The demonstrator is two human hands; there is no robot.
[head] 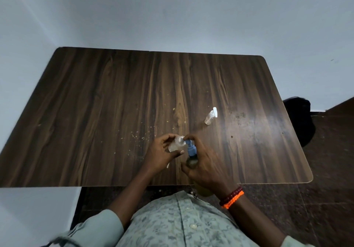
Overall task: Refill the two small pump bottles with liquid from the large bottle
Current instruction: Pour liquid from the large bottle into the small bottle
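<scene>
Now both hands (161, 154) hold small bottle (177, 144) against large bottle's pump (191, 148).

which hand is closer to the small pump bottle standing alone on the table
Right. The right hand, holding the large bottle, lies below and left of the standing pump bottle; the left hand is farther left, holding the other small bottle.

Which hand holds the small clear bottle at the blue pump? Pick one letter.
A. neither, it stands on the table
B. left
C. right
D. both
B: the left hand grips the small bottle, tilted with its mouth at the blue pump, while the right hand holds the large bottle; the second small bottle stands alone on the table.
</scene>
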